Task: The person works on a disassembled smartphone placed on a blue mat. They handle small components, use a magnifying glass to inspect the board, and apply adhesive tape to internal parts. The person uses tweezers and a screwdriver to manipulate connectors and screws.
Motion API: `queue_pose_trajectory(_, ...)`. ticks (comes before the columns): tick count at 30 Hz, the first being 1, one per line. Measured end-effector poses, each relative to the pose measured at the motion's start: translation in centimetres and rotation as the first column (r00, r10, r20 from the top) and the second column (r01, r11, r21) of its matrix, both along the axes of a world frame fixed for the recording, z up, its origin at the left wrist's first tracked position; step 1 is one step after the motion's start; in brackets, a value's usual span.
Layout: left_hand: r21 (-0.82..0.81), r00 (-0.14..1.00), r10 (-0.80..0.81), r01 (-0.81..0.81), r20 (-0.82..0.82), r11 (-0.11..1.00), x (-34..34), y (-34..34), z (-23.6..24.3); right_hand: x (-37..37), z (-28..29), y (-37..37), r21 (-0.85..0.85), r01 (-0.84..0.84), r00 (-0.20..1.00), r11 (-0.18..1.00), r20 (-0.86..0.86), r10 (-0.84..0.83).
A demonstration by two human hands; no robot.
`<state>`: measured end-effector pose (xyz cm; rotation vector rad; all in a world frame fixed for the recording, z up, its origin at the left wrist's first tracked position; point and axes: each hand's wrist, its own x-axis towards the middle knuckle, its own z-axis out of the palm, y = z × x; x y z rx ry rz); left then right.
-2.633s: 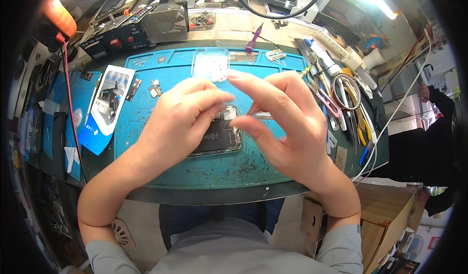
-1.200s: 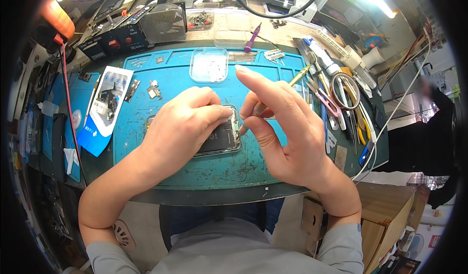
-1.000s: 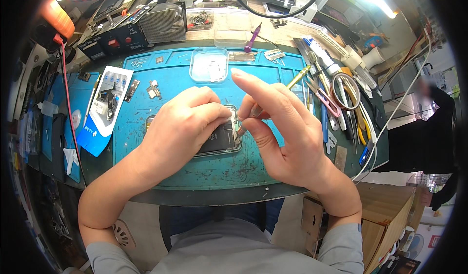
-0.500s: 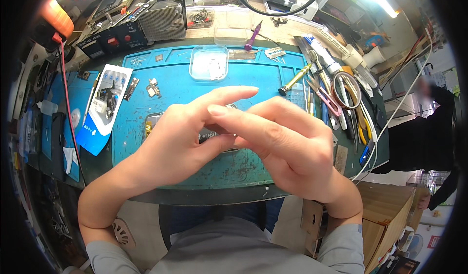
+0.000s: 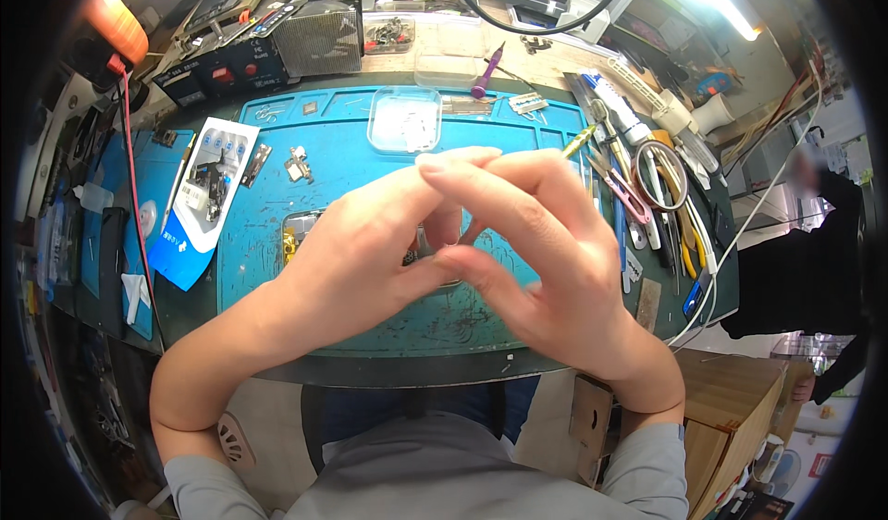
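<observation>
My left hand [image 5: 365, 233] and my right hand [image 5: 560, 256] meet above the middle of the blue work mat [image 5: 481, 321]. Both are curled, with thumbs and fingertips pressed close together. Anything pinched between them is too small or too hidden to make out. Beneath my left hand lies an opened device [image 5: 292, 235] with a metallic frame and yellowish parts, mostly covered by the hands. Just beyond the fingers stands a clear plastic box [image 5: 405, 120] holding small white pieces.
A white-and-blue package [image 5: 196, 210] and small metal parts [image 5: 298, 164] lie at the left. Purple screwdriver [image 5: 486, 74] at the back. On the right are pink-handled scissors [image 5: 632, 201], a tape roll [image 5: 659, 173] and yellow-handled pliers [image 5: 691, 247]. Another person [image 5: 795, 279] stands far right.
My right fingers have lifted and bent more, and the fingertips of both hands have drawn together. My left index finger has curled in from its stretched position. The view has shifted slightly.
</observation>
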<state>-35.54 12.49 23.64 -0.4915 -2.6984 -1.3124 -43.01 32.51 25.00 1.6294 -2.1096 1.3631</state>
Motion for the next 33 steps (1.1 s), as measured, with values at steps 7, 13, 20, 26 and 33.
queue_pose_trajectory(7,0.195,0.999,0.034,-0.040,0.030,0.980,-0.1,0.3,-0.9,0.1,-0.6,-0.2,-0.035,-0.020,0.999,0.999,0.030,0.021)
queue_pose_trajectory(13,-0.026,0.999,-0.009,0.010,0.041,1.000,0.1,-0.4,0.3,-0.2,-0.4,0.2,-0.028,-0.025,1.000,0.999,-0.011,0.024)
queue_pose_trajectory(20,-0.202,0.981,0.095,-0.129,-0.169,0.971,-0.1,-0.6,-1.6,-1.0,-1.2,0.1,-0.186,0.050,0.993,0.981,-0.092,-0.068)
queue_pose_trajectory(26,-0.276,0.959,0.130,-0.200,-0.253,0.940,-0.1,-0.3,-1.8,-1.5,-1.9,0.0,-0.110,0.132,0.989,0.985,-0.052,-0.138)
queue_pose_trajectory(33,-0.289,0.959,0.102,-0.180,-0.263,0.940,-0.2,-0.2,-1.7,-2.3,-2.3,-0.5,-0.099,0.167,0.983,0.981,-0.059,-0.173)
